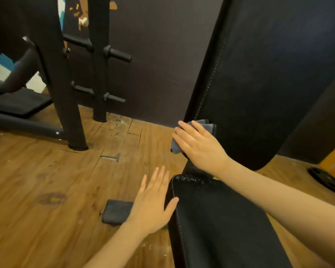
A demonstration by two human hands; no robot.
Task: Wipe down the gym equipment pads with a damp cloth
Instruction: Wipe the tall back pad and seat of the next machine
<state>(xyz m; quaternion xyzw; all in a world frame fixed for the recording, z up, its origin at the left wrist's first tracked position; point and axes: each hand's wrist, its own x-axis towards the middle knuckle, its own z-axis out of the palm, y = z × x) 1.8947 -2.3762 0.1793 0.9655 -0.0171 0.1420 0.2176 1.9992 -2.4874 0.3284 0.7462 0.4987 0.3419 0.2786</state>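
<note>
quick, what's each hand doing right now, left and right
Left hand: open, fingers straight, holding nothing.
Right hand: open, flat fingers pressing a grey folded cloth against the black upright back pad.

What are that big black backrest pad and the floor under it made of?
The tall black backrest pad looks like matte vinyl or faux leather, judging by its pale stitched seam. The brown plank floor looks like wood or wood-look laminate: grain pattern, plank joints, chipped patches.

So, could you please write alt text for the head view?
A right hand presses a grey cloth against the lower edge of a black back pad. The open left hand rests beside the seat pad, above another cloth on the wooden floor.
</note>
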